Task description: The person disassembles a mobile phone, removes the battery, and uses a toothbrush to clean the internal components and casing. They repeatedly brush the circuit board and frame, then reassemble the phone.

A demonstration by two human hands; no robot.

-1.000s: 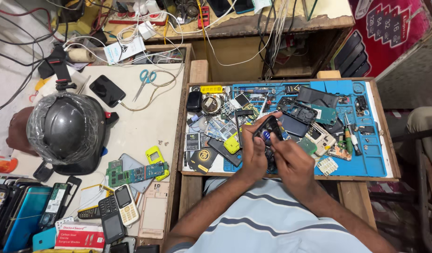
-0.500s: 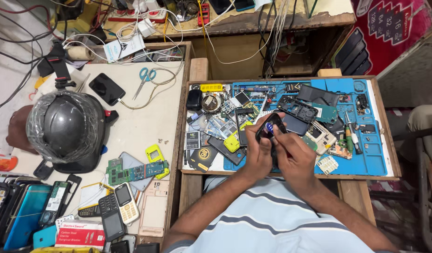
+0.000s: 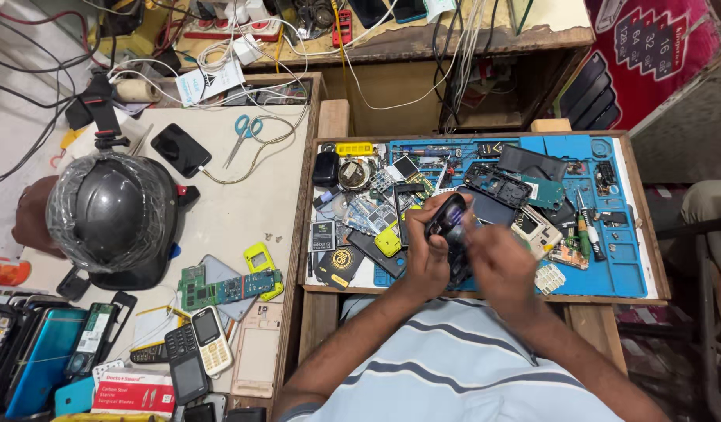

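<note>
My left hand [image 3: 425,256] and my right hand [image 3: 494,262] meet over the blue work mat [image 3: 618,258] and together grip a small dark phone [image 3: 446,219], which stands tilted between the fingers. The phone's lower part is hidden by my hands. Around them on the mat lie phone shells, circuit boards, a yellow phone part [image 3: 388,239] and a green-handled screwdriver [image 3: 586,228].
A wooden-framed tray [image 3: 643,205] holds the mat. On the left table sit a black helmet [image 3: 110,211], scissors [image 3: 243,133], a black phone [image 3: 181,150], green circuit boards [image 3: 229,289] and several keypad phones [image 3: 196,348]. Cables and a power strip [image 3: 235,30] crowd the back shelf.
Both hands have shifted slightly and turned the small dark phone, which now stands more upright between them. The camera view has tilted a little.
</note>
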